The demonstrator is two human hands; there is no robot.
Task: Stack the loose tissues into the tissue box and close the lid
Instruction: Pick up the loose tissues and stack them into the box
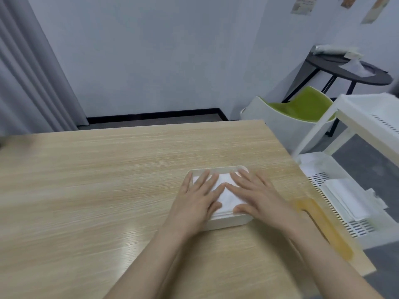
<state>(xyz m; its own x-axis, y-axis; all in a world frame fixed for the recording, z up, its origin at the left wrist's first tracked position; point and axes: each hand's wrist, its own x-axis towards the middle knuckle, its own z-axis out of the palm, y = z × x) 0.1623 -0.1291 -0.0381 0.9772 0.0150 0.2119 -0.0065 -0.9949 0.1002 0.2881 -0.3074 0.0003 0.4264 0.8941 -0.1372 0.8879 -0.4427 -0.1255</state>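
Tissue box (226,222) sits toward the right side of the wooden table (97,180), white and shallow, with no lid on it. Inside is a stack of white tissues (224,194), pretty much filling it up to the rim. Both hands are flat on top: left hand (197,196) over the left half, right hand (257,194) over the right half, fingers straight and spread, pressing down on the tissues rather than gripping anything (nothing pinched or curled round as far as I can see). The two index fingers nearly meet in the middle.

Just right of the box, by the table edge, lies a yellowish wooden lid (323,227) with a long slot in it, a bit blurry. Off the table to the right is a white plastic rack (336,186) with some folded white sheets (349,199) on its lower shelf. Further back there's a green and white chair (298,111) and a dark round side table (354,72).
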